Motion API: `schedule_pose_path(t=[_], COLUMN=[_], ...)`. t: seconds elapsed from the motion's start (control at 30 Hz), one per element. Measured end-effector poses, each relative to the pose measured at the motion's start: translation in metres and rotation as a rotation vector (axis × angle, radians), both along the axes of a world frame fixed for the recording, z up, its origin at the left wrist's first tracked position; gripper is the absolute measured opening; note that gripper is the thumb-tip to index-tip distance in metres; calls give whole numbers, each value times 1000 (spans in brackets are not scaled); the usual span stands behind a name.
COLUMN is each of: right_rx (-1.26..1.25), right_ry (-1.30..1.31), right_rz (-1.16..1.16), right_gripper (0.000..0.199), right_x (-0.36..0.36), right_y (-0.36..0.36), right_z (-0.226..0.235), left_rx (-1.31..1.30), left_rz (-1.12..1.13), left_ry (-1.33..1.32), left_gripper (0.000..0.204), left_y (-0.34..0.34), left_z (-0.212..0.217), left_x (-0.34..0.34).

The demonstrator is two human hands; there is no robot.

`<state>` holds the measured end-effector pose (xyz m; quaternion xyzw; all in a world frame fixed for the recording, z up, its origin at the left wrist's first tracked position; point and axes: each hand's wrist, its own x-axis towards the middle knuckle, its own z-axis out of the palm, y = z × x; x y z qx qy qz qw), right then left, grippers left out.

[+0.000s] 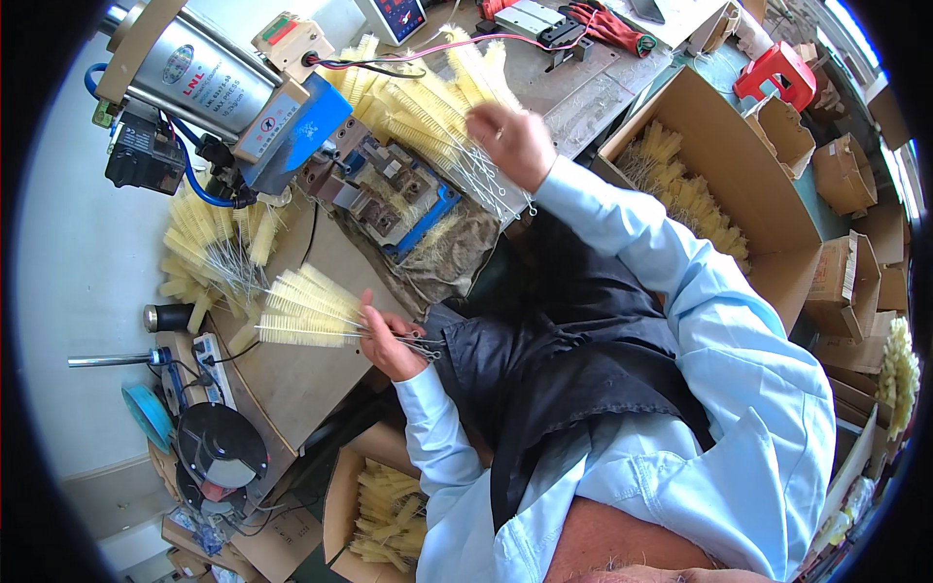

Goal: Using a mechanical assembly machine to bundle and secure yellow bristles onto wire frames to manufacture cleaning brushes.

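Presently I see the left hand (391,342) gripping brushes (313,303), bristles (292,328) left of its fingers (368,307); near the brush pile (428,109), the right hand (513,144) blurs; its hold I cannot tell.

Behind and left of the left hand (387,340), bare surface (309,384) leaves room; ahead, the blue-based fixture (394,199) stands in the way; piled brushes (420,109) crowd the right hand (513,141) leftward.

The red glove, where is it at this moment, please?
In the head view, the red glove lies near the top edge, right of centre, on the grey worktable, beyond the right hand.
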<state>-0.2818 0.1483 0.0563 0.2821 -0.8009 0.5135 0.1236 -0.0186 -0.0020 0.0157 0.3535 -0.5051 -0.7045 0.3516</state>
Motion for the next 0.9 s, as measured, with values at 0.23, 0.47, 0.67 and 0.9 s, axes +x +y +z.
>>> schedule_pose_path(t=[0.23, 0.47, 0.67, 0.9], right_rx=[65, 27, -354, -594], right_ry=[-243, -355, -1032, -958], right_rz=[681, 615, 651, 421], right_gripper=[53, 48, 28, 30], right_x=[123, 146, 139, 124], right_y=[-39, -56, -60, -71], right_z=[-2, -14, 4, -13], left_rx=[-139, -214, 21, 68], left_rz=[-278, -340, -235, -106], left_ry=[-168, -133, 36, 152], left_gripper=[46, 36, 30, 20], left_y=[33, 43, 55, 57], left_z=[-11, -19, 6, 8], left_x=[2, 5, 4, 12])
